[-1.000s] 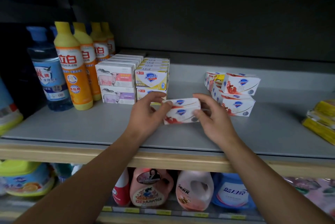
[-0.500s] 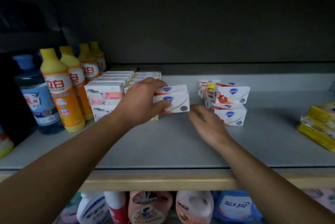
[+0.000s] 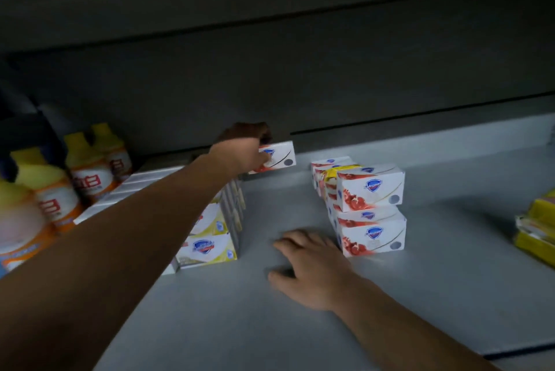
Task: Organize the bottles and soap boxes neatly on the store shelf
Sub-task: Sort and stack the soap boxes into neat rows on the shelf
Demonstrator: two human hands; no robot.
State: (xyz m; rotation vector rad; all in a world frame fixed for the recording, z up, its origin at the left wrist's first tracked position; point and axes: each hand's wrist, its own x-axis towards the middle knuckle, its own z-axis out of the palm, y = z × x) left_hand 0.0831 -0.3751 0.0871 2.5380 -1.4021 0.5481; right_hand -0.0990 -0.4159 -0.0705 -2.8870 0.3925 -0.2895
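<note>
Soap box at frame centre, deep on the shelf, gripped by left hand. Right hand flat, fingers spread, beside red stack. Bottles far left.

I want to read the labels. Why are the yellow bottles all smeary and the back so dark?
Head view: the yellow bottles sit at the left edge, smeared by blur, labels unreadable; the shelf's back wall lies in deep shadow; the red-and-white soap boxes by the right hand look sharper; the left hand holding one soap box is dim.
</note>
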